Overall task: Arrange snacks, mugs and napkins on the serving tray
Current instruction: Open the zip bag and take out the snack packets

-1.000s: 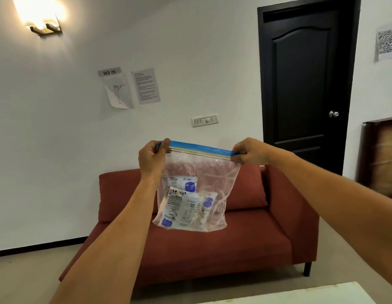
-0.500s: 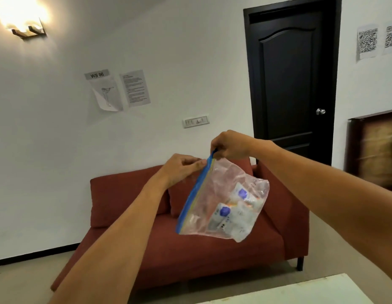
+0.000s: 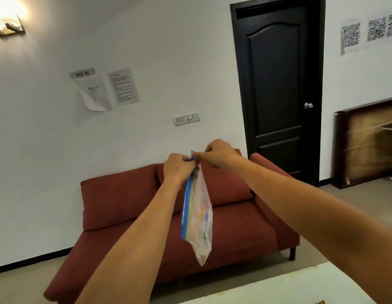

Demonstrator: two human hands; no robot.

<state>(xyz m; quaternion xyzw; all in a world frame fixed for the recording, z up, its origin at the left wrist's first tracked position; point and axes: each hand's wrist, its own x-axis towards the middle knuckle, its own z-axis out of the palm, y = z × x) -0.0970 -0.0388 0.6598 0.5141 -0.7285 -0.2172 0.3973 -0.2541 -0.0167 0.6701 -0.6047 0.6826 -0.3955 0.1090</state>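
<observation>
A clear zip-lock bag (image 3: 200, 218) with a blue seal strip hangs edge-on in the air in front of me, seal running downward along its left side. Small packets show faintly through the plastic. My left hand (image 3: 178, 168) and my right hand (image 3: 217, 153) pinch the same top corner of the seal, fingertips almost touching. No tray, mugs or napkins are in view.
A red sofa (image 3: 133, 194) stands against the white wall behind the bag. A black door (image 3: 278, 84) is at the right, with a wooden cabinet (image 3: 366, 145) beyond it. A white table edge (image 3: 300, 286) shows at the bottom right.
The bag was stretched flat between both hands; my left hand slid along the seal to my right hand, and the bag swung to hang edge-on from one corner.
</observation>
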